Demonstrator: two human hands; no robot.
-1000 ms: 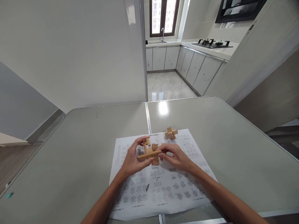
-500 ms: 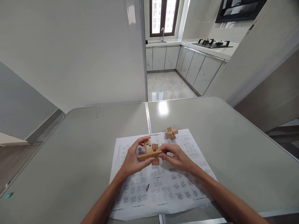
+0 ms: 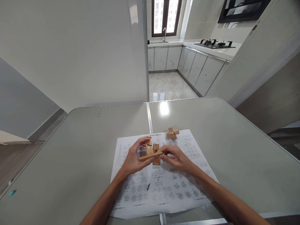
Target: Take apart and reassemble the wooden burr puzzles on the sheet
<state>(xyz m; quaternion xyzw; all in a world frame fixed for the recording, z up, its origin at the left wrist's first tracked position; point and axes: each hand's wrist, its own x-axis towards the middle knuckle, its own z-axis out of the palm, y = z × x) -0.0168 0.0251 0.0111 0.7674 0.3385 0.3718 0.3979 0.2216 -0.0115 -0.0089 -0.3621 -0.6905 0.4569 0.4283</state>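
Between my two hands is a wooden burr puzzle [image 3: 150,151], made of notched light-brown pieces that cross one another. My left hand [image 3: 134,157] grips its left side, with the fingers at the top of a notched upright piece and the thumb under a long bar. My right hand [image 3: 175,157] pinches the right end of that bar between thumb and fingers. Part of the joint is hidden behind the bar and my fingertips. Beneath my hands lies a printed instruction sheet [image 3: 164,197] covered with small diagrams.
A second wooden burr puzzle [image 3: 172,133], cross-shaped, sits at the sheet's far edge. The grey table [image 3: 70,162] has a metal seam [image 3: 149,117] down its middle. A small teal object [image 3: 12,192] lies at the far left. Beyond are a kitchen counter and a stove [image 3: 214,43].
The long bar has tilted slightly in my fingers, and less of its front face shows. Both hands keep their hold. The whole view has shifted a little.
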